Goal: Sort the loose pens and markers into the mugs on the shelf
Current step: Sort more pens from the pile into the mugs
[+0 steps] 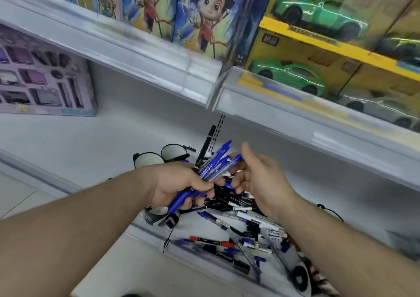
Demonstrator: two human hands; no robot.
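Blue pens (218,162); green toy cars (318,15); purple box (43,78)

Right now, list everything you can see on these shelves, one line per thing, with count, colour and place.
blue pens: a bundle, blue, held in the left hand above the pile
loose pens and markers: many, count unclear, black, blue, white and red, heaped on the lower shelf
mugs: two, dark rims with pale insides, behind the left hand
black marker: one, upright behind the bundle
purple box: one, lower shelf, far left
cartoon boxes: several, blue and pink, upper shelf
toy cars: several, mostly green, in yellow boxes, upper right
shelf: white
left hand: grips the bundle
right hand: fingers on the bundle's tips
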